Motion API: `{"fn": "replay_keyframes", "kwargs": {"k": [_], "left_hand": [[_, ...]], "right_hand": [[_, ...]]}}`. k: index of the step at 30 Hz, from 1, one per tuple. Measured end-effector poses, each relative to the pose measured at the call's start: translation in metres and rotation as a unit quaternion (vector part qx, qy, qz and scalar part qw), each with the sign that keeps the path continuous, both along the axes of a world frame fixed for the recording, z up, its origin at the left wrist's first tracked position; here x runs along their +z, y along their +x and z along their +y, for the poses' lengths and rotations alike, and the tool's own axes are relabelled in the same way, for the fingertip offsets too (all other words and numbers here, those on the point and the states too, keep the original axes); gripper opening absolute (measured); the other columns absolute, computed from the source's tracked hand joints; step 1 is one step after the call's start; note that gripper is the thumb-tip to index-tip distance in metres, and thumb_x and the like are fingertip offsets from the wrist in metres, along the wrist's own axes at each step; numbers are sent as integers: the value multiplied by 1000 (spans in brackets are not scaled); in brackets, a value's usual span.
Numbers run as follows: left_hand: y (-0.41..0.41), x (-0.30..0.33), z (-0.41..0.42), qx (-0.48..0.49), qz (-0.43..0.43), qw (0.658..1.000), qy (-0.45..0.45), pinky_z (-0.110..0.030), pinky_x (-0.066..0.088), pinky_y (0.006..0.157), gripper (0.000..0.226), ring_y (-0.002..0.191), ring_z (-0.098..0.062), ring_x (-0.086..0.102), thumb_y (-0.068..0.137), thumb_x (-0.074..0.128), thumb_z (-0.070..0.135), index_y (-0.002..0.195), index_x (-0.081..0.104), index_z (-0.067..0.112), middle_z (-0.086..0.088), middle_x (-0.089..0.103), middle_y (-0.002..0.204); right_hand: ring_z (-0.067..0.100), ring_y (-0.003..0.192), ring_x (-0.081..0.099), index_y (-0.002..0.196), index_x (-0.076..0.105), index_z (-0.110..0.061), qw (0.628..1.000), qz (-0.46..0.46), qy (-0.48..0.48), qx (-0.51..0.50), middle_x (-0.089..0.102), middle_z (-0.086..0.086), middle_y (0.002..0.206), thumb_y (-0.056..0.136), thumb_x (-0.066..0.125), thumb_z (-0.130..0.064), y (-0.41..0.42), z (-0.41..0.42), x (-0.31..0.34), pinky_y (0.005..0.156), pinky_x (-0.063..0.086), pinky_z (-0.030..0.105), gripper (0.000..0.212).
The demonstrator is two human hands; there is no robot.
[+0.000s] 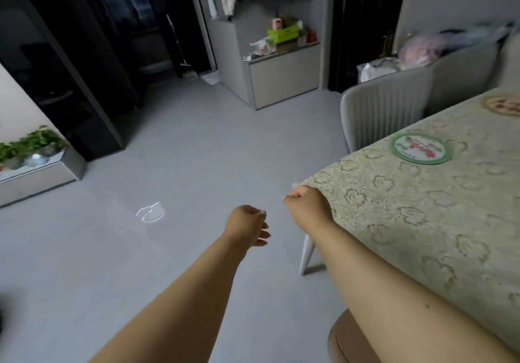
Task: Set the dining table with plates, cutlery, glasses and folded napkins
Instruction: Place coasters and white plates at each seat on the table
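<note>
The dining table [422, 222] fills the right side under a pale green embossed tablecloth [365, 194]. On it lie a round green-rimmed mat [420, 149] and a second, reddish mat [503, 105] at the far edge. No plates, cutlery, glasses or napkins are in sight. My right hand [308, 203] is a fist at the table's near-left corner and seems to grip the cloth's edge, with a small pale scrap beside the knuckles. My left hand [247, 227] hangs out over the floor, left of the table, with curled fingers and nothing visible in it.
A grey ribbed chair [382, 115] stands at the table's far side and a brown seat [346, 343] at the bottom edge. A white table leg [306, 255] shows below the corner. A cluttered grey cabinet [281, 78] stands at the back, and plants [31, 143] sit on a low ledge at the left.
</note>
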State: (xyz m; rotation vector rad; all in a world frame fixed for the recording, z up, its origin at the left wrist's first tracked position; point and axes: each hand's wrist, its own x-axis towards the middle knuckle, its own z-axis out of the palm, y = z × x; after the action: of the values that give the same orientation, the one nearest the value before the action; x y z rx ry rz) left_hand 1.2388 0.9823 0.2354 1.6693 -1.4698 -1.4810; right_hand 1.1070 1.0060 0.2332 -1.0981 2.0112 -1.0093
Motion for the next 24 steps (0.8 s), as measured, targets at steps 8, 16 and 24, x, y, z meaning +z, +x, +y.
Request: {"fn": "replay_keyframes", "kwargs": {"k": [8,16,24], "left_hand": [[-92,0,-179,-119,-7,993,-12,-29,55,56,19,65,-20,63,98,50,16,107,57,1,-10,60,82],[-176,6,-326,-211,0,977,-23,-31,56,60,15,67,-21,63,99,48,15,101,57,3,-12,60,87],[-257,13,-501,-305,18,952,-27,-30,55,56,25,65,-22,62,98,51,17,116,51,1,-13,61,85]], "right_hand": [[21,79,55,85,60,-17,993,9,-19,-112,60,-2,81,91,53,-27,-89,-153,10,67,39,24,14],[27,83,61,80,62,-15,974,22,-35,-225,64,6,82,90,57,-27,-174,-280,18,70,43,27,17],[33,92,62,91,69,-7,937,29,-84,-338,69,15,94,90,58,-22,-247,-436,29,72,43,29,18]]}}
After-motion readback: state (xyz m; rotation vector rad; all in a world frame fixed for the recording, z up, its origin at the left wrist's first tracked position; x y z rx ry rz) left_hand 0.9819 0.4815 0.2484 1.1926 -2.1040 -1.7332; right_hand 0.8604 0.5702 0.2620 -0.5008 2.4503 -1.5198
